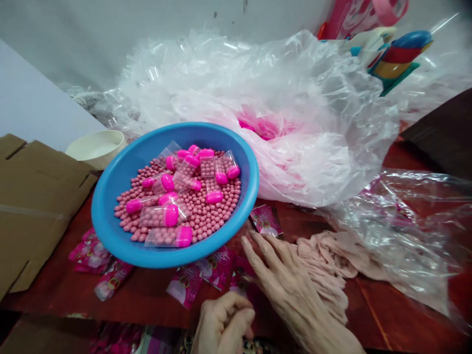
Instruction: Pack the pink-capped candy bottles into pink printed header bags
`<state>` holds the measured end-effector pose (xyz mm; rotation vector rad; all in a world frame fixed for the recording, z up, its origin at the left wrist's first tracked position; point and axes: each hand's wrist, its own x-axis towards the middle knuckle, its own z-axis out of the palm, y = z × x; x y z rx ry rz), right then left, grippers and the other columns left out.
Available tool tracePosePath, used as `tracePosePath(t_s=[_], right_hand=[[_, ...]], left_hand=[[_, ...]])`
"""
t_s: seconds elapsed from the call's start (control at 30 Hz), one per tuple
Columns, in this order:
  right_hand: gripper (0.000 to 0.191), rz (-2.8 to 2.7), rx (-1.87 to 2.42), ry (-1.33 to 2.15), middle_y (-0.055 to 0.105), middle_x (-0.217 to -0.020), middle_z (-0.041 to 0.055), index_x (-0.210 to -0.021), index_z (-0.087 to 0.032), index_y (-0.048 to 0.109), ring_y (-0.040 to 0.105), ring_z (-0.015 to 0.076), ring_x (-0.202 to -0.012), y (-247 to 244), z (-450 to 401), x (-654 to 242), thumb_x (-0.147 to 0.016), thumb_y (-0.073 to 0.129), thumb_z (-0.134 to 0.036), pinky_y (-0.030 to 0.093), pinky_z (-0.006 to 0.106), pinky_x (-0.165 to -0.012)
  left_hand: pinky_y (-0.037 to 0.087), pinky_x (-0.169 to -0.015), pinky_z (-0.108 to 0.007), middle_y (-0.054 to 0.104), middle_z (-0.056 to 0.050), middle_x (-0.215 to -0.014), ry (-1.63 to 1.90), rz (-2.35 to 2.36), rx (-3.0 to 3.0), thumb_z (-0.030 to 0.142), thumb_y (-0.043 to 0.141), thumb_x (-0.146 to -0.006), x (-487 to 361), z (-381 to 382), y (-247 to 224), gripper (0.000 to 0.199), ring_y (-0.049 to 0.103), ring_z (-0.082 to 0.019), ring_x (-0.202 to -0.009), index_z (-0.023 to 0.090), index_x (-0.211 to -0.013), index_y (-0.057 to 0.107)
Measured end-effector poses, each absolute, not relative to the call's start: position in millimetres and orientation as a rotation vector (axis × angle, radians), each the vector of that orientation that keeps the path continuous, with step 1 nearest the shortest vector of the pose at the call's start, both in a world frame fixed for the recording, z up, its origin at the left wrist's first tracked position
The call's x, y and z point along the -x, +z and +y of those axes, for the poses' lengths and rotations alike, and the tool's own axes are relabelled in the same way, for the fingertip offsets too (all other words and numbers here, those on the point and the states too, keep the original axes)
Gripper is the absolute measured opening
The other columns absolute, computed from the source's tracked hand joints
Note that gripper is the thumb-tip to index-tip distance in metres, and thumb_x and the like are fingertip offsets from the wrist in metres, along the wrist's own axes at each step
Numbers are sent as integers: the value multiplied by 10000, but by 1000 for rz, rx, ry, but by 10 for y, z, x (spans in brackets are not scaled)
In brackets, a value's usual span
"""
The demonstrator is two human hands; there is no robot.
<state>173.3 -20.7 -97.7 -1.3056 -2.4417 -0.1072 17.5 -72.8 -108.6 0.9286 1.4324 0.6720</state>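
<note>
My right hand (283, 275) reaches over the table with fingers stretched out, its fingertips close to a small pink printed packet (265, 220). Low in the view my left hand (223, 323) is curled, thumb against the fingers; whatever it may hold is hidden. Several more pink packets (185, 285) lie between my hands and the blue basin (175, 259). Pink beads (206, 211) fill the bottom of that basin. On top of them lie several clear tubes with bright pink caps (160, 216), with beads visible inside many of them.
A crumpled beige cloth (324, 265) lies right of my right hand. Behind it spreads a large clear plastic bag (313, 162) with pink things inside. Cardboard (40, 196) stands at the left, near a cream bowl (98, 147). The red table's (147, 300) front edge runs below.
</note>
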Motion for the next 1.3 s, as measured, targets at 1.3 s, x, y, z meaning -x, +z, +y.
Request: tracePosePath(t_s=[1.3], right_hand=[[238, -2066, 1494, 150, 540, -636, 28, -641, -170, 578, 450, 190, -643, -1320, -217, -1627, -875, 538, -191, 326, 296, -588]], left_hand=[[508, -582, -258, 604, -35, -743, 696, 1822, -1901, 151, 603, -792, -171, -566, -1188, 48, 627, -180, -639, 177, -827, 584]])
